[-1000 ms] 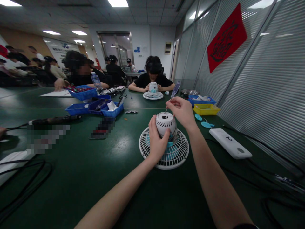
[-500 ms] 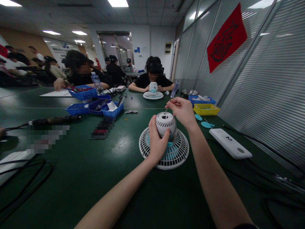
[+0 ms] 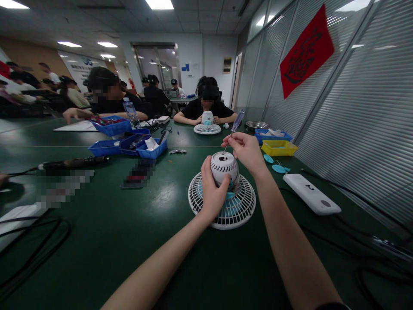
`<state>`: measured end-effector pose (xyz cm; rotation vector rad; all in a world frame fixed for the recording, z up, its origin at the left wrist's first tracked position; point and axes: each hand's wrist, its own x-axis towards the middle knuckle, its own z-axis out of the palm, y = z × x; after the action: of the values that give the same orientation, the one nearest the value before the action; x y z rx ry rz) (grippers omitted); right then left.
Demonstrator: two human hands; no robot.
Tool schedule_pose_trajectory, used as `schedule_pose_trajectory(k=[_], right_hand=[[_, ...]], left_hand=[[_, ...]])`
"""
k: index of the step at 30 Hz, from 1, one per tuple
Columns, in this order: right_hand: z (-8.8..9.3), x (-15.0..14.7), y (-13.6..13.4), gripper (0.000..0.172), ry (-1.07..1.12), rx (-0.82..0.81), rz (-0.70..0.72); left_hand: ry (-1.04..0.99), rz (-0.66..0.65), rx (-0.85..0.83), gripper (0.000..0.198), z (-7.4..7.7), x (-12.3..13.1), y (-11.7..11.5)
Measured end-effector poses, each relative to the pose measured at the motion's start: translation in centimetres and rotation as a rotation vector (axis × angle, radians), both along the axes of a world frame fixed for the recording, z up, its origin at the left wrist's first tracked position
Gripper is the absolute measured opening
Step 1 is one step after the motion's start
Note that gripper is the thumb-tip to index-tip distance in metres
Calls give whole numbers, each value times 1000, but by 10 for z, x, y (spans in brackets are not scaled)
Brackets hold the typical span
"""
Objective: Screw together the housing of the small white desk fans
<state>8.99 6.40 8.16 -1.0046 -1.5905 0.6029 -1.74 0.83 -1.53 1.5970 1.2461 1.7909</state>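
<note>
The right hand [image 3: 247,150] pinches a translucent purple-handled metal screwdriver [image 3: 238,121], shaft slanting down-left to the white domed plastic fan housing [image 3: 222,171] below; the left hand [image 3: 213,193], half-curled, grips that housing's near-left side.

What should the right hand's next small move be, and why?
Probably a slight twist of the screwdriver: the right hand pinches its shaft, its tip appears to be at the top of the white fan housing, and the left hand grips the housing's side.
</note>
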Motion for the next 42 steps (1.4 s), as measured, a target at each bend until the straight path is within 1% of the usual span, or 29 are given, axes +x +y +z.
schedule_pose_trajectory(k=[8,14,21,30,42], right_hand=[[1,0,0,16,-22,72,-52],[1,1,-2,15,-69,69,-102],[-1,-1,0,14,45,37,-54],[1,-2,-1,16,71,-11,-56],[0,-2,2,12,56,2,-25]], left_hand=[[0,14,6,64,-3,1,2],[13,10,12,64,-4,-1,3],[0,6,19,63,-4,1,3],[-1,8,14,62,-2,1,2],[16,9,8,63,-3,0,2]])
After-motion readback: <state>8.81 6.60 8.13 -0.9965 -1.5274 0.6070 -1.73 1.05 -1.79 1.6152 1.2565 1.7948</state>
